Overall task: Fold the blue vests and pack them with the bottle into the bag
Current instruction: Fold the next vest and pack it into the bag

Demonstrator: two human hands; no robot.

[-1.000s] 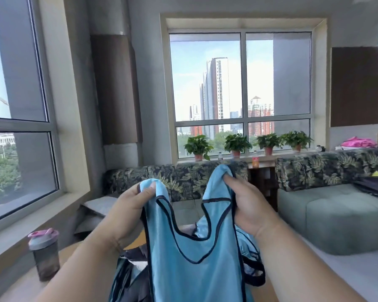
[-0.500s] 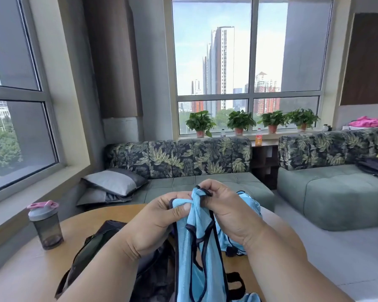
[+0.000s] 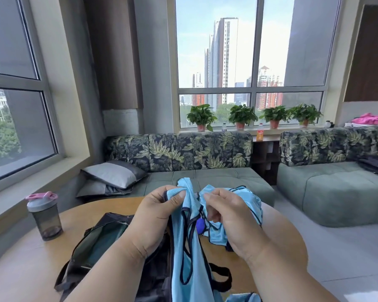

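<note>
The round wooden table [image 3: 26,267] spreads under both forearms, pale tan and bare toward the near left edge. Just left of the left hand lies the dark bag [image 3: 100,240], mouth unzipped and gaping, a greenish lining showing inside, its black straps trailing toward the person's body. Hanging straight down from the hands is the blue vest [image 3: 183,256]: light sky-blue mesh, edged all round with dark navy binding, its armhole loops dangling long and narrow between the wrists. Behind the right hand, a second blue vest [image 3: 247,199] sits crumpled on the table, same colour, same dark trim, bunched in loose folds. Well off to the left of the left hand, near the table's far rim, the bottle [image 3: 44,215] stands upright, smoky grey and see-through with a grey cap and pink flip lid.

The left hand [image 3: 157,216] clamps the vest's upper edge, thumb pressed over a bunched strap against the curled fingers. The right hand [image 3: 229,219] is level with it and close beside, fingers curled inward at the fabric; it seems to pinch the other strap, though the fold hides the contact. Between the two hands peeks a small dark-blue patch [image 3: 200,224], unclear what.
</note>
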